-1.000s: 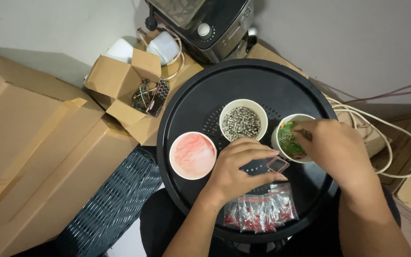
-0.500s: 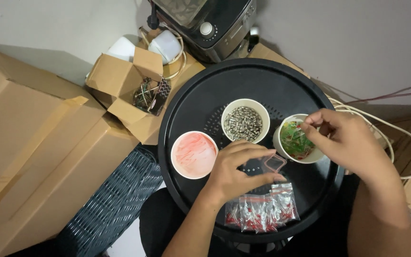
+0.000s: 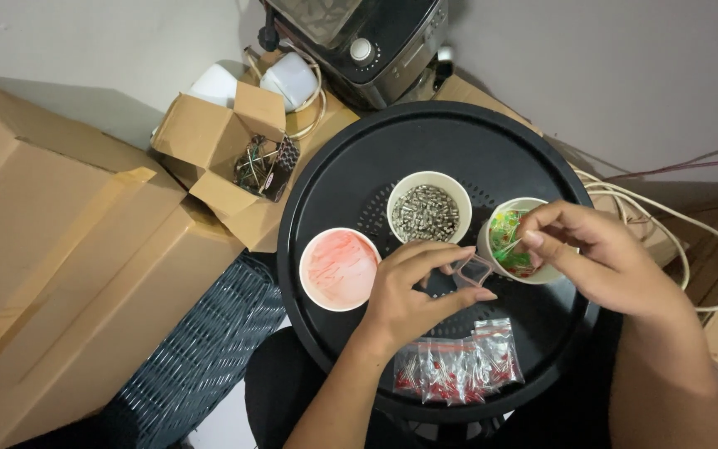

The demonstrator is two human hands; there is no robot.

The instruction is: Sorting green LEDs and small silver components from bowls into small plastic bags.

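A small clear bag (image 3: 473,270) sits pinched open in the left hand (image 3: 413,287), just near of the cups on the round black tray (image 3: 351,166). The right hand (image 3: 600,258) hovers over the cup of green and yellow parts (image 3: 508,241), fingertips pressed on a thin piece. Further left: a cup of grey parts (image 3: 428,212), a cup of red parts (image 3: 338,268). Filled bags (image 3: 459,366) lie nearest.
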